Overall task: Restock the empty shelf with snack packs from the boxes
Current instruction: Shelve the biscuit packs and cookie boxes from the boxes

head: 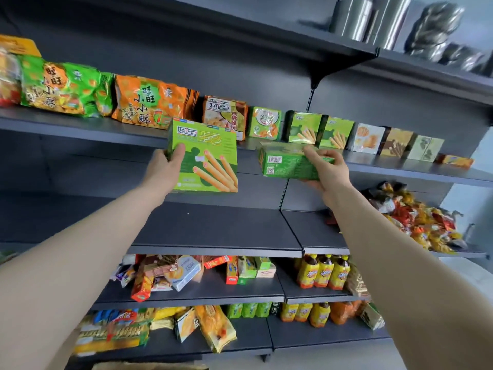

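Observation:
My left hand [167, 166] grips the left edge of a green egg-roll snack box [210, 158], held upright with its front facing me, just below the upper shelf [80, 126]. My right hand [329, 169] holds a second green snack box [289, 162] tilted on its side, barcode showing, at the front edge of that shelf. Two matching green boxes [320, 128] stand on the shelf behind it. The dark middle shelf [213, 231] below my hands is bare on its left and centre.
Large snack bags [106, 94] line the upper shelf's left; beige and brown boxes [394, 141] stand at its right. A heap of wrapped sweets [416, 217] fills the middle shelf's right. Bottled drinks [322, 272] and mixed packs sit lower. Steel pots [426, 28] stand on top.

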Demonstrator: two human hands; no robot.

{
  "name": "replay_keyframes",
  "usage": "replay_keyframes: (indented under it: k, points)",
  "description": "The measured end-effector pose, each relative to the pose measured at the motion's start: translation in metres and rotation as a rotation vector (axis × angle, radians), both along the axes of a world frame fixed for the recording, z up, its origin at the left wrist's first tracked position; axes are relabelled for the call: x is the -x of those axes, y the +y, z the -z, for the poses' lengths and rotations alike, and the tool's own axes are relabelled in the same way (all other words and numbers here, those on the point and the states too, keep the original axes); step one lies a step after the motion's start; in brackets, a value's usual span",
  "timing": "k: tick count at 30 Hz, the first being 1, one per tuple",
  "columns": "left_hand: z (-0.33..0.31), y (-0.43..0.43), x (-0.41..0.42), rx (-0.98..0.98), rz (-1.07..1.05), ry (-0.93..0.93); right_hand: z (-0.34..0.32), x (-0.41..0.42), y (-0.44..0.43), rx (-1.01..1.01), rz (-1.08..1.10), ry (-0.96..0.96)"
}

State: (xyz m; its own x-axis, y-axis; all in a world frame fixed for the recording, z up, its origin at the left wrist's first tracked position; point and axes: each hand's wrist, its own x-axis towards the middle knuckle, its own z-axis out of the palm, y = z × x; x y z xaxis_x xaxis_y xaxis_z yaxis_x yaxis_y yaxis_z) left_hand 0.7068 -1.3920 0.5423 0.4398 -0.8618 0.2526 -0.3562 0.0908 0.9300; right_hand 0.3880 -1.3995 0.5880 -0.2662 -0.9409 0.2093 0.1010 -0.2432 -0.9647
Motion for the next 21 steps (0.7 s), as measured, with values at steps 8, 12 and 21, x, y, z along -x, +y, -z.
replay_keyframes:
  k: [8,12,21]
  points:
    - [-0.013,-0.094,0.089,0.017,-0.023,0.129,-0.011,0.096,-0.096,0.058,-0.192,0.171]
    - [-0.022,-0.135,0.125,0.063,-0.019,0.176,-0.021,0.13,-0.146,0.091,-0.162,0.25]
    - [-0.05,-0.214,0.18,0.111,-0.064,0.124,-0.039,0.183,-0.236,0.023,-0.064,-0.059]
